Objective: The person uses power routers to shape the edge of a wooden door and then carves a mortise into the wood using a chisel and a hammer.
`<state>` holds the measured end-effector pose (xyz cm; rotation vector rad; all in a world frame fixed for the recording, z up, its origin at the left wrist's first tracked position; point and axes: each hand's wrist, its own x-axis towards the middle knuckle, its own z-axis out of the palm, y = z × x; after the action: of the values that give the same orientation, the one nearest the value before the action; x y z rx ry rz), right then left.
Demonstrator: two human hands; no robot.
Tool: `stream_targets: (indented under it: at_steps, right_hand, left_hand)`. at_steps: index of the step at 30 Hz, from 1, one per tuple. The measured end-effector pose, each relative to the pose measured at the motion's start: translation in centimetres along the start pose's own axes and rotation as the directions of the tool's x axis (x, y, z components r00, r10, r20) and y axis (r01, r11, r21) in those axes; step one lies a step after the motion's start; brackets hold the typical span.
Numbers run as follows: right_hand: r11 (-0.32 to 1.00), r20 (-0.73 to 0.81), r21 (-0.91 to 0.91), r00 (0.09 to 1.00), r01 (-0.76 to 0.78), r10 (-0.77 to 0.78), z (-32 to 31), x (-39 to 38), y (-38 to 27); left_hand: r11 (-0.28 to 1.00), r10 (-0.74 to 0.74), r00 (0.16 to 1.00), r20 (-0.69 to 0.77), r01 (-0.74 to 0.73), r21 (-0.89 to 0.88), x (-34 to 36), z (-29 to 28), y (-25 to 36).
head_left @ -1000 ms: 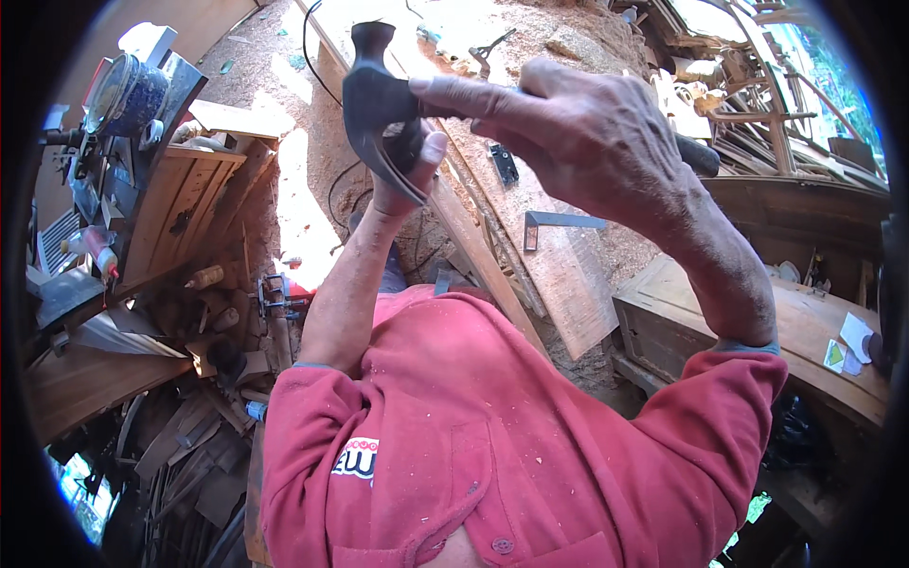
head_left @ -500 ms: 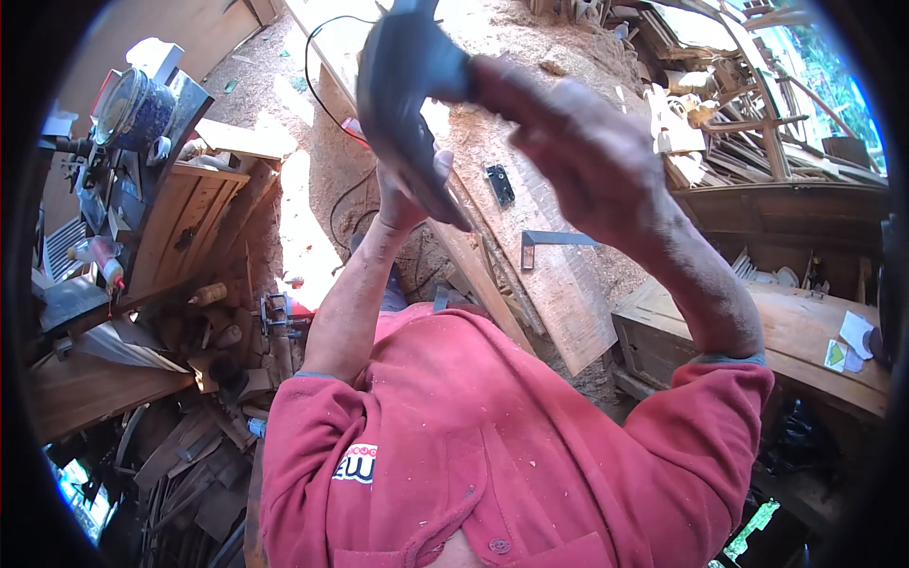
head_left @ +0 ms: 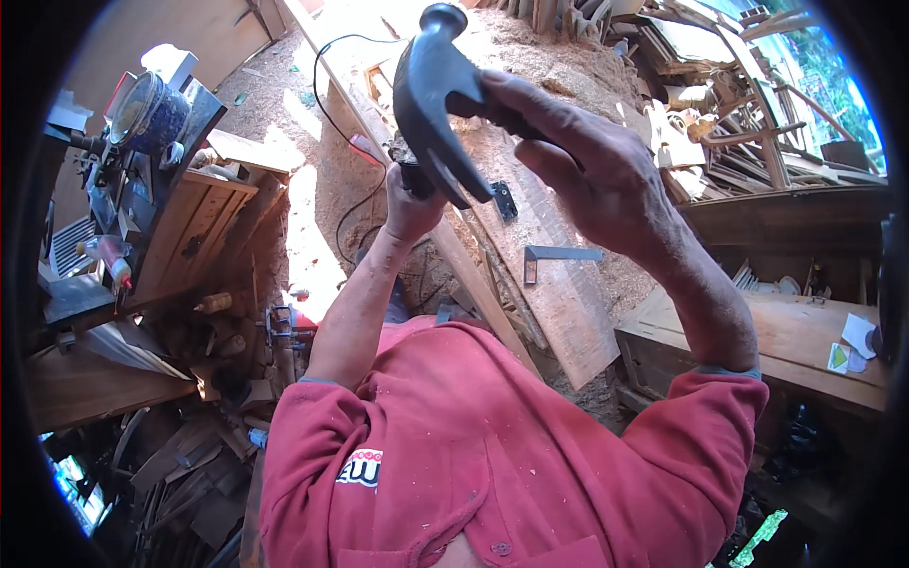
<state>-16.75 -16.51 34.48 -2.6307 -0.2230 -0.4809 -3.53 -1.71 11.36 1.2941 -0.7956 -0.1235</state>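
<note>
One hammer is in the right hand, which grips it by the handle just behind the head, forefinger stretched up to the metal. Its claw points down beside the left hand, which is closed around a dark object; the claw partly covers that object, so I cannot tell what it is. Lower down, between the two hands, a small black object and a carpenter's square lie on a board, the square nearer the body. A long strip of wood runs past the left hand's right side. Just left of that hand is a red-and-black cable. Farther off, right of the right hand, is a wooden chest, with piled wood beyond. Well left of the left hand is a stained tub.
</note>
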Motion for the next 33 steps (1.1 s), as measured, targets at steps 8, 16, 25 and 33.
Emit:
stream_targets:
  at_steps: [8,16,25,33]
  right_hand:
    - [0.963,-0.148,0.170,0.961,-0.209,0.235,0.6,-3.2,0.5]
    - [0.882,-0.120,0.376,0.929,-0.283,0.349,3.6,-4.2,1.6]
    - [0.839,0.031,0.306,0.886,-0.449,0.463,2.6,-4.4,2.2]
    - [0.849,-0.020,0.285,0.883,-0.445,0.470,4.7,-7.9,4.5]
  left_hand:
    - [0.858,-0.269,0.958,-0.095,0.194,-0.476,3.2,-1.9,3.7]
    - [0.862,-0.194,0.977,-0.088,0.127,-0.492,5.3,-3.7,1.6]
    - [0.924,-0.292,0.915,0.279,0.195,0.328,2.7,-3.1,1.1]
    - [0.548,-0.492,0.864,0.111,0.208,0.810,-0.9,-1.8,-0.2]
